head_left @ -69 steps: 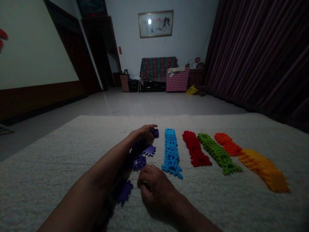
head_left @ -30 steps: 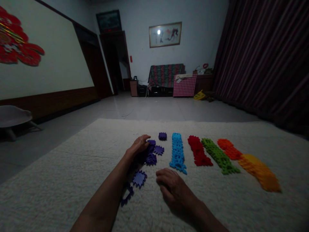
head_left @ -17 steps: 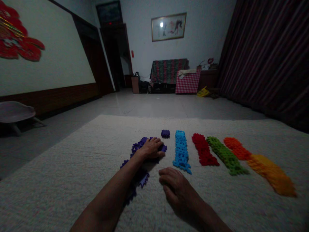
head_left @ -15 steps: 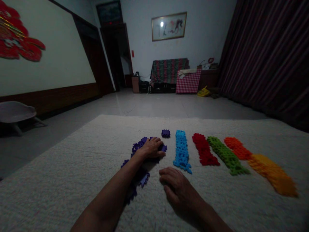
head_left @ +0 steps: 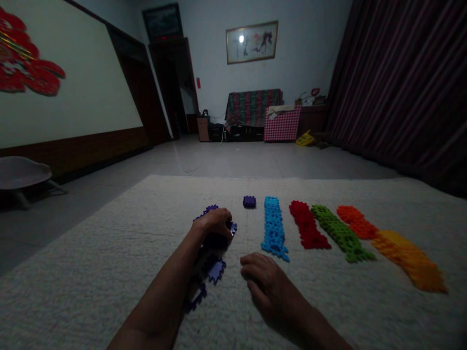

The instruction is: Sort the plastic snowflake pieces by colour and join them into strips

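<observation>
My left hand (head_left: pixel 216 222) is over a pile of purple interlocking puzzle pieces (head_left: pixel 210 209), its fingers curled round part of it. The palm and fingers hide most of what it grips. Below that wrist, other purple pieces (head_left: pixel 216 270) lie loose, partly covered by the forearm. My right hand (head_left: pixel 263 277) rests on the pale mat with its fingers loosely bent, the thumb apart from them and nothing visible between. Just beyond stands a row of light blue pieces (head_left: pixel 274 226). A small purple stack (head_left: pixel 249 201) sits by itself at the row's far end.
Right of the blue row lie rows of red pieces (head_left: pixel 308 226), green pieces (head_left: pixel 341 233), orange pieces (head_left: pixel 355 221) and yellow-orange pieces (head_left: pixel 410 260). All are on the pale mat (head_left: pixel 120 253). A low stool (head_left: pixel 24 172) stands at the left.
My left hand has drawn back a little to the left and curled its fingers, shifting the purple pieces under it. My right hand has stayed in place.
</observation>
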`<state>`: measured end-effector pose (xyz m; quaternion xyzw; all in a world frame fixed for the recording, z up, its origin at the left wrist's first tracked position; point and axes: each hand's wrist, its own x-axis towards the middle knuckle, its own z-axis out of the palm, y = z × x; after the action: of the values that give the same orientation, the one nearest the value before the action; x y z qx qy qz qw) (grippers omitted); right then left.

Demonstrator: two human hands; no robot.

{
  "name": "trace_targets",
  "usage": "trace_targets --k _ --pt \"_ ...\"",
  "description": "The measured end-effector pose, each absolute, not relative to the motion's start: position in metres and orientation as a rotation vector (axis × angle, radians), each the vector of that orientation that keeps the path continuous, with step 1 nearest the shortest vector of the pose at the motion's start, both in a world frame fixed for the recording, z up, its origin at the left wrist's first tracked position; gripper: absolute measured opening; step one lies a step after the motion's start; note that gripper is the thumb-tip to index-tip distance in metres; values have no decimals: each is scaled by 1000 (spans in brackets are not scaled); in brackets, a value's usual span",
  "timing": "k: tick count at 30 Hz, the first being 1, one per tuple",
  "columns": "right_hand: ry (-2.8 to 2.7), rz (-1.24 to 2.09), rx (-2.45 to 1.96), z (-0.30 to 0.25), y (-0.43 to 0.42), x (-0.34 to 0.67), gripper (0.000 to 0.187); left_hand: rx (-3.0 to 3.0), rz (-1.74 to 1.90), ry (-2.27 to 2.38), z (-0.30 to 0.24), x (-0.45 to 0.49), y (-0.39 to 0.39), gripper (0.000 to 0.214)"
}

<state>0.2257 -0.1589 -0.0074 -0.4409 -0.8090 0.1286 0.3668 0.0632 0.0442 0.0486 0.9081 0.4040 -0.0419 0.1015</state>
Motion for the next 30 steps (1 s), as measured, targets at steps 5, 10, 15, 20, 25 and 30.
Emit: trace_targets --k 5,10,15,20,25,30 --pt "-2173 302 -1176 -3 -161 227 26 2574 -51 1136 54 53 48 64" --pt "-2216 262 -1183 -6 -162 228 32 2422 299 1196 63 33 63 41" --pt "-2199 207 -1167 -12 -161 228 32 2463 404 1427 49 23 81 33" --pt "-2203 283 -1160 -8 -159 229 28 2540 316 1338 34 24 87 44" --pt "-2183 311 -1152 -8 -159 230 30 2552 193 1246 28 24 88 46" --pt "-2169 348 -1164 -5 -160 229 29 2592 304 1204 30 29 87 33"
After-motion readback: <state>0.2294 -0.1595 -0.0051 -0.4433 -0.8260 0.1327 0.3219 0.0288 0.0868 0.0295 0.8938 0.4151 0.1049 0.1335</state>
